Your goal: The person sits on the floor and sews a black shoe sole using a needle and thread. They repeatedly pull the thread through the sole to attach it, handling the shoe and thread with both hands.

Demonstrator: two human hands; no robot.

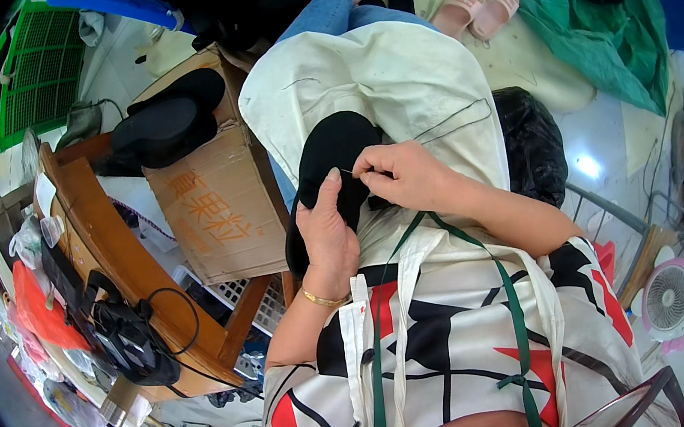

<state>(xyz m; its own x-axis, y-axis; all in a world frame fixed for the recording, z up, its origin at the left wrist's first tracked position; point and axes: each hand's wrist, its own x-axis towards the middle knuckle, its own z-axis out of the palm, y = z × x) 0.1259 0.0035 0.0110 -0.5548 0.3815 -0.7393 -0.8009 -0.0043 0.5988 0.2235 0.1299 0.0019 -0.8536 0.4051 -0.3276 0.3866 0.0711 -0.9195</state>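
A black cloth shoe [337, 141] lies over my lap, its rounded end pointing away from me. My left hand [328, 232] is wrapped round its near part, thumb on top. From the right, my right hand [406, 175] comes to the shoe's upper face with thumb and forefinger pinched together beside my left thumb. Whatever sits in that pinch is too small to make out. A thin dark thread [454, 114] curves over the white apron [427, 73] just beyond my right hand; its link to the fingers is hidden.
Left, several black shoes [166, 120] rest on a cardboard box [215, 204] beside a wooden table [129, 267] bearing a black bag [125, 337]. A black plastic bag [532, 145] stands right of my lap. Pink slippers [475, 10], a green sheet [595, 33] and a fan [673, 299] lie farther right.
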